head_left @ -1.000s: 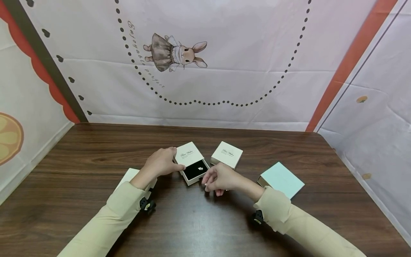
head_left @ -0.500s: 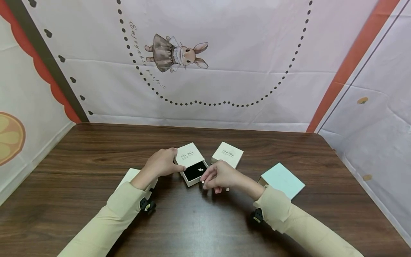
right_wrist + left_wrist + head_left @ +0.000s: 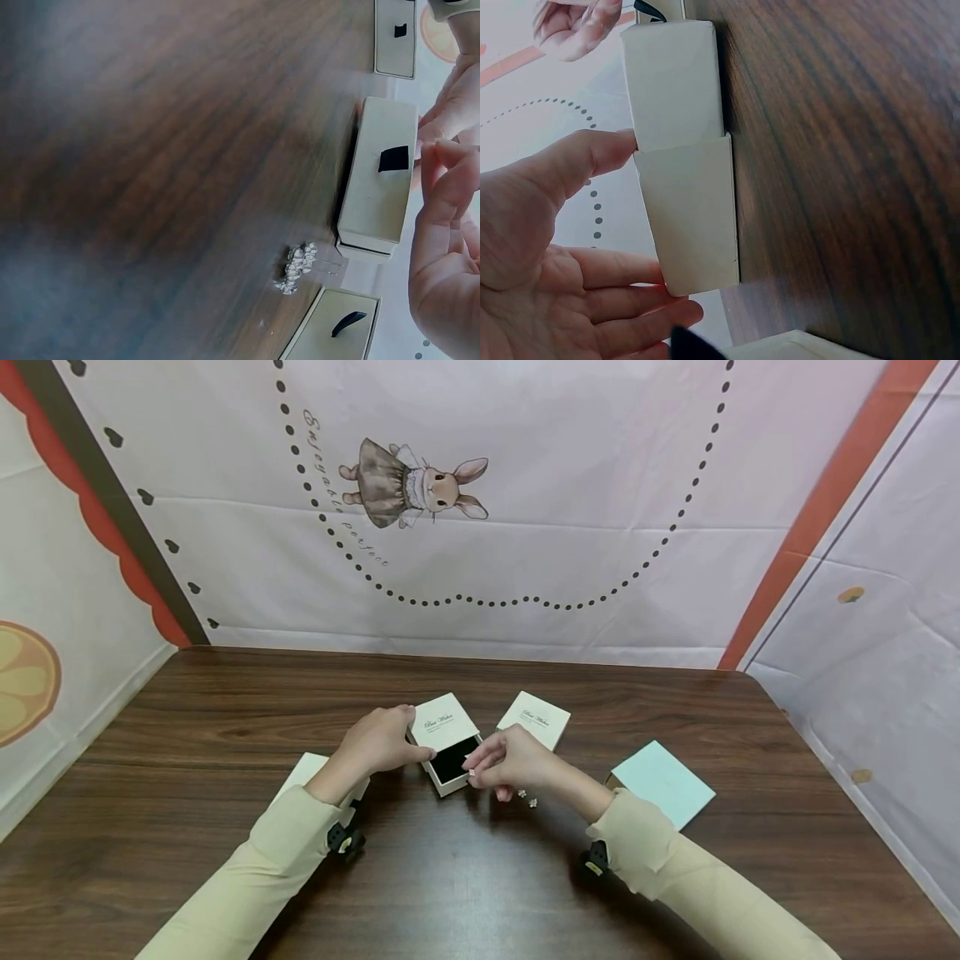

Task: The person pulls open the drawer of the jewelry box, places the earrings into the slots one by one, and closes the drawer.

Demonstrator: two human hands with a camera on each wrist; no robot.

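A cream jewelry box [image 3: 444, 718] with "Best Wishes" printed on its lid stands with its black-lined drawer [image 3: 448, 765] pulled partway out. My left hand [image 3: 378, 739] holds the box's sleeve, thumb at the front edge and fingers at the back end, as the left wrist view shows. My right hand [image 3: 517, 760] pinches a small pale earring [image 3: 472, 772] between thumb and fingertips, close over the drawer's right front corner. Its fingers hide part of the drawer. Sparkling stud earrings [image 3: 298, 266] with thin posts lie on the table beside the right hand.
A second "Best Wishes" box [image 3: 534, 718] stands just right of the opened one. Farther right is a pale turquoise box [image 3: 663, 783]. Another cream box [image 3: 302, 774] sits partly under the left forearm. A printed cloth [image 3: 555, 518] hangs behind the wooden table [image 3: 450, 893].
My right hand has risen away from me toward the drawer with the earring, now covering the piece seen in it. Studs on the table have come into view. The left hand stays.
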